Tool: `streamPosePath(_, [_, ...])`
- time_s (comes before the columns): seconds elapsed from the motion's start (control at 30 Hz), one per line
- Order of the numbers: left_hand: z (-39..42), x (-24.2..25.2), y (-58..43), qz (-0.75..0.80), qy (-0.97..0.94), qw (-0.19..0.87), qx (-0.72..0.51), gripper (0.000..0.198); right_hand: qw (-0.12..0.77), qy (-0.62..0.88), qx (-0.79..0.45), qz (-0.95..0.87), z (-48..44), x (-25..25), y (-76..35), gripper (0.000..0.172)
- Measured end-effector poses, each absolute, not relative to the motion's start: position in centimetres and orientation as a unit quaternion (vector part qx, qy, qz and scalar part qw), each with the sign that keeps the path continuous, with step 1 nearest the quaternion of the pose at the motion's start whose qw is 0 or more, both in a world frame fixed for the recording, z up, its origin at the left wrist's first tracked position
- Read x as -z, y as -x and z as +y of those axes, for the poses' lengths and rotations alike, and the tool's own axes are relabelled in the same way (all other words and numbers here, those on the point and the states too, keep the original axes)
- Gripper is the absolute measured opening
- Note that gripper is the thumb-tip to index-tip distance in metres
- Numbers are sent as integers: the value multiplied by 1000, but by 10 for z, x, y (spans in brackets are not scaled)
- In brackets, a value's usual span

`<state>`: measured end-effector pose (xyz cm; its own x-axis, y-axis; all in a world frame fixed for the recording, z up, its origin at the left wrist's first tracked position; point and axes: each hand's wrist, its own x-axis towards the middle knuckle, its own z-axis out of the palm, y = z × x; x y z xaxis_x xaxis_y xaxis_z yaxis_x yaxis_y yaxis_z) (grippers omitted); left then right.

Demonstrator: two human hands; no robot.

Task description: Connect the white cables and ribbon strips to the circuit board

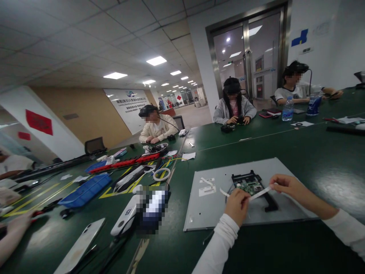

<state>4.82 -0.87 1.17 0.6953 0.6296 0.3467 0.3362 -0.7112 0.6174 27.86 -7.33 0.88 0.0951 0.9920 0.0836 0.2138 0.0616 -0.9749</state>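
We pinch a white strip (pixel 260 193) in left hand (pixel 237 203) and right hand (pixel 286 185), apparently straightening it; next move likely needs even tension.

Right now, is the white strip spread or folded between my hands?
Spread: the strip runs straight from left hand to right hand.

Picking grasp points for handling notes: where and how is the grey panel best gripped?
Probably by its left and right edges, left hand from the left, right hand from the right. The grey panel lies flat on the green table, broad and thin, so its rim suits a two-sided hold; the circuit board and black bracket occupy the middle.
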Motion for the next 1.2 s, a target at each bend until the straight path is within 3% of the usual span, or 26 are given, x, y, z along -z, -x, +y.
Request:
streamPosePath(0.5, [-32,-30,-52,214,-969,68,-104,28,460,583,-384,-548,-69,10,-298,24])
streamPosePath(1.2, [-30,-32,-56,219,-972,30,-74,29,501,549,-369,-558,-71,-2,-296,21])
